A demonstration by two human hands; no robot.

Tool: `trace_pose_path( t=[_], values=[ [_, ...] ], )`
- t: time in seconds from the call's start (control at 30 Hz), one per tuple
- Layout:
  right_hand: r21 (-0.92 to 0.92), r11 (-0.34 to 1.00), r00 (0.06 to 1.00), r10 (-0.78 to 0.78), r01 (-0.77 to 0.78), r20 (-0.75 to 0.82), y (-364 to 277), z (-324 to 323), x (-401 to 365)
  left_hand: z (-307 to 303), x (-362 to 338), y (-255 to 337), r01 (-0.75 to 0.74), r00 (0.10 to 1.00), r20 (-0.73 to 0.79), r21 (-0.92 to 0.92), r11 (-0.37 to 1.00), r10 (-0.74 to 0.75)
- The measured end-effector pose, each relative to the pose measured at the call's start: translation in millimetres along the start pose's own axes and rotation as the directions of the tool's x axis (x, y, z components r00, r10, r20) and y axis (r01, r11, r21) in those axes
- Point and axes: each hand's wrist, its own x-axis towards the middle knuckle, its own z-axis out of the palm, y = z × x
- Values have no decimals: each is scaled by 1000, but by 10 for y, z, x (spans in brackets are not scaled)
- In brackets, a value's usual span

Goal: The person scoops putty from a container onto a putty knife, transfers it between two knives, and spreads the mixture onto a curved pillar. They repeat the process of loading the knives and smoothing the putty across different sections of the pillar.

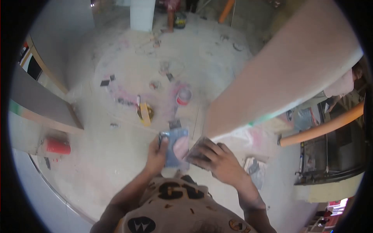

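Observation:
My left hand [156,154] grips a blue-grey flat board [171,153] by its left side, thumb on top. A lump of pinkish paste [180,148] lies on the right part of that board. In my right hand [227,165] is a dark, flat, squarish spreader [199,156], the fingers stretched over its face. Its left edge is right at the paste and the board's right edge. Both hands are held in front of my shirt, above the dusty floor.
A large pale curved panel [279,70] rises on the right, near an orange tube [322,126]. On the floor are a bucket [183,96], a yellow item [145,113] and a red cylinder [57,146]. Grey panels [42,99] stand left. A person [340,87] is at far right.

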Motion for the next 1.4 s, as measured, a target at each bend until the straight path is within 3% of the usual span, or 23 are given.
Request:
trace_pose_path(
  t=[0.07,0.13,0.17,0.23,0.27,0.37,0.43,0.47,0.5,0.53,0.6,0.67,0.77,0.8,0.87,0.97,1.03,1.1,1.13,1.2,1.23,1.33,1.4],
  values=[
    [-3,1000,992,-2,2,-124,41,125,105,70,-41,123,-60,998,36,14,998,59],
    [2,1000,971,-11,12,-240,25,216,163,79,9,59,62,996,84,-309,949,-38],
    [37,999,965,25,-16,-261,-16,258,150,28,-2,66,31,997,81,-303,953,-6],
    [111,994,958,42,-11,-283,-58,158,102,-9,18,172,250,966,118,-638,728,-229],
    [167,984,937,0,62,-350,-139,68,74,-1,9,216,229,972,112,-644,730,-206],
    [201,972,913,-27,118,-407,-264,316,123,-15,-111,419,382,921,336,-680,626,-197],
    [301,934,754,58,190,-654,-82,736,234,-10,-94,343,388,920,308,-640,663,-241],
    [293,937,748,54,192,-661,-39,764,221,-11,-80,318,396,918,273,-605,690,-288],
    [268,961,811,101,70,-576,57,751,172,8,-110,435,413,911,267,-608,678,-316],
    [228,972,858,162,-54,-488,135,717,134,15,-146,507,406,914,272,-607,683,-301],
    [182,975,875,197,-128,-442,86,663,98,-49,-200,571,384,923,273,-626,678,-270],
    [310,943,771,108,120,-628,-32,627,103,-50,-154,500,394,919,269,-611,686,-287],
    [295,925,742,21,241,-670,-255,705,277,4,-171,395,465,884,358,-610,641,-300],
    [318,919,749,41,231,-662,-208,807,305,78,-189,504,487,873,338,-571,661,-351],
    [333,928,636,154,170,-756,-52,1147,337,68,-224,549,516,856,337,-547,659,-391],
    [329,944,749,234,-22,-619,189,1135,212,4,-149,476,418,908,309,-678,604,-281],
    [351,933,804,265,-76,-532,110,1182,147,-72,-66,439,262,965,201,-663,702,-170],
    [856,511,585,672,79,-455,-21,1077,107,-76,57,459,191,978,68,-673,715,-197],
    [949,307,413,857,70,-308,-232,874,123,-63,78,458,118,981,-38,-665,738,-191],
    [946,289,325,889,146,-322,-212,764,66,21,111,497,51,966,-158,-656,753,-203],
    [946,288,330,888,146,-321,-230,708,65,50,132,516,-14,945,-260,-637,771,-197],
    [973,198,368,901,122,-229,-359,561,84,60,178,389,-102,948,-304,-576,811,-96],
    [984,-141,482,858,-110,177,-459,484,125,123,164,363,-111,954,-294,-533,839,-61]
  ],
)
